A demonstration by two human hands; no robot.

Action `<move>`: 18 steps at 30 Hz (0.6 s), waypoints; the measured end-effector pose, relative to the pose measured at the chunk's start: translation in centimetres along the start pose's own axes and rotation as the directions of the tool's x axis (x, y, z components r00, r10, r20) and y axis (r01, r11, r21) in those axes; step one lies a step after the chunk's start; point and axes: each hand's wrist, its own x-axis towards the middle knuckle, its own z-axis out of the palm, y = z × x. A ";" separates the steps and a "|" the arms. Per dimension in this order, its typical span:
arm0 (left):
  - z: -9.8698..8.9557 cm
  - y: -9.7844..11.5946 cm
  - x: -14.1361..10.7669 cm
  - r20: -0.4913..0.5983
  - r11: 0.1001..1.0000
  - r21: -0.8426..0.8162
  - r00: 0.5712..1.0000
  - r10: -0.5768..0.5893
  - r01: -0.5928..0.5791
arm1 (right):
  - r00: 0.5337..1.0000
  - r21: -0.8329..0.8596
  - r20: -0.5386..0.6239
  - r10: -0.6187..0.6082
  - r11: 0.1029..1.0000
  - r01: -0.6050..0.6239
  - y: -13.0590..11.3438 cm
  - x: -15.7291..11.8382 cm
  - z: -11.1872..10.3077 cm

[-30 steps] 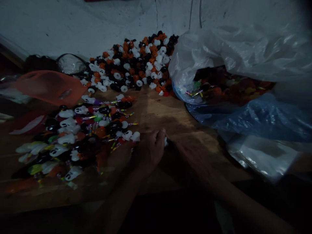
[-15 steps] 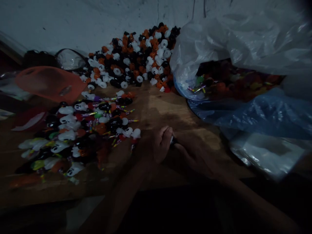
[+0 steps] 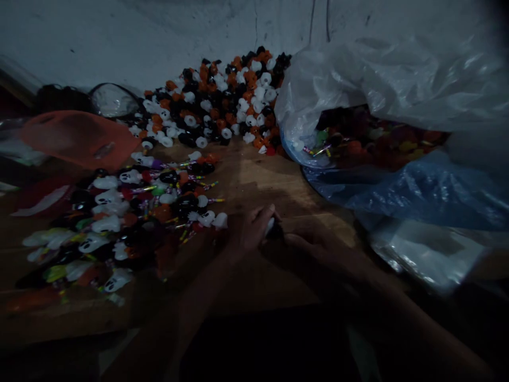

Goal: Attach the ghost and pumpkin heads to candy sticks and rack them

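Note:
Above the middle of the wooden table, my left hand (image 3: 255, 229) is closed round a small white-and-black plastic piece (image 3: 273, 230). Its white part shows by the fingertips, and the dark part points toward my right hand (image 3: 308, 245). That hand is close beside the piece, thumb side toward it; shadow hides its fingers, and I cannot tell whether it grips the piece. Left of my hands lies a spread of ghost-topped sticks (image 3: 118, 278) with orange and black ones among them and colourful shafts. The nearest is a white ghost (image 3: 220, 220), by my left wrist.
A heap of white, black and orange plastic toppers (image 3: 222, 101) lies against the wall. At right stands a large open plastic bag (image 3: 413, 185) holding colourful pieces, with a clear plastic packet (image 3: 433, 254) before it. An orange plastic bag (image 3: 79, 135) lies at left. Light is dim.
My left hand has shifted slightly left and turned, so more of the white-and-black piece shows. My right hand has drawn a little away from it. The view has moved slightly.

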 end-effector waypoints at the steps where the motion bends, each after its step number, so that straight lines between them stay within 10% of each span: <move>1: -0.3 0.0 0.1 0.010 0.999 -0.010 0.999 -0.041 0.041 | 0.993 -0.148 -0.067 -0.100 0.985 0.089 0.0 -0.1 0.1; 5: -1.1 -0.8 0.5 -0.063 1.000 0.018 0.998 -0.002 0.004 | 0.927 -0.389 -0.234 -0.292 0.902 0.186 0.5 -0.3 0.6; 18: -1.6 -0.8 0.4 -0.112 0.971 -0.236 0.991 -0.072 0.044 | 0.908 -0.224 -0.388 -0.157 0.972 0.072 1.9 -0.8 0.1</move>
